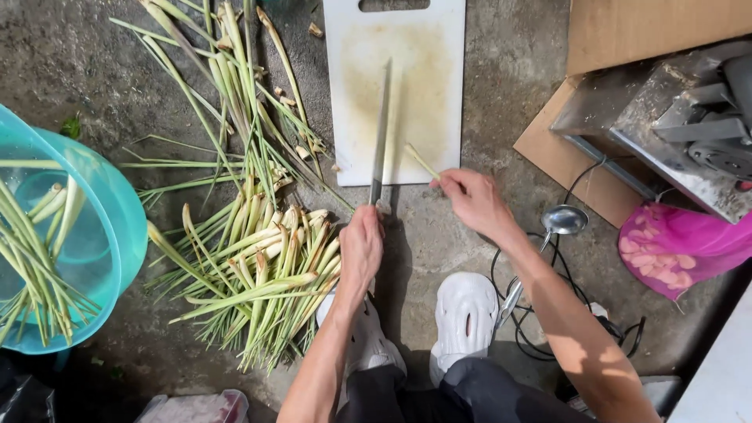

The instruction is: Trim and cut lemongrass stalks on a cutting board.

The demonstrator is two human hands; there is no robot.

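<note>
My left hand (362, 252) is closed around the handle of a long knife (381, 133), whose blade lies lengthwise on a stained white cutting board (423, 78) on the concrete ground. My right hand (472, 200) pinches a thin pale-green lemongrass piece (421, 160) at the board's lower right corner, beside the blade. A pile of lemongrass stalks (258, 274) lies just left of my left hand.
A teal basin (110, 235) holding more stalks sits at the far left. Leafy trimmings (227, 94) are scattered left of the board. To the right are cardboard (627, 31), a metal machine (681, 110), a metal ladle (560, 223), a black cable (540, 345) and pink cloth (674, 247). My white shoes (464, 313) are below.
</note>
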